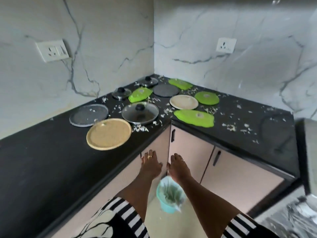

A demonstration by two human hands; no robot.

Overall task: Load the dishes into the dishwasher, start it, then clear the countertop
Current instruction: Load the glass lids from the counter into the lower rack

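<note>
1. The tan plate (109,133), at the countertop's (42,160) front edge left of the inner corner, looks stiff, light and breakable; take it by the rim.
2. Both the left hand (151,164) and the right hand (178,166) are spread flat, empty, below the edge.
3. Count: four plates, three knobbed lids, four green mats, scattered scraps.

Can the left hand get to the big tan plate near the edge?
Probably yes. The left hand is empty and open below the counter edge, and the tan plate lies just above it near the edge, with nothing between them.
</note>
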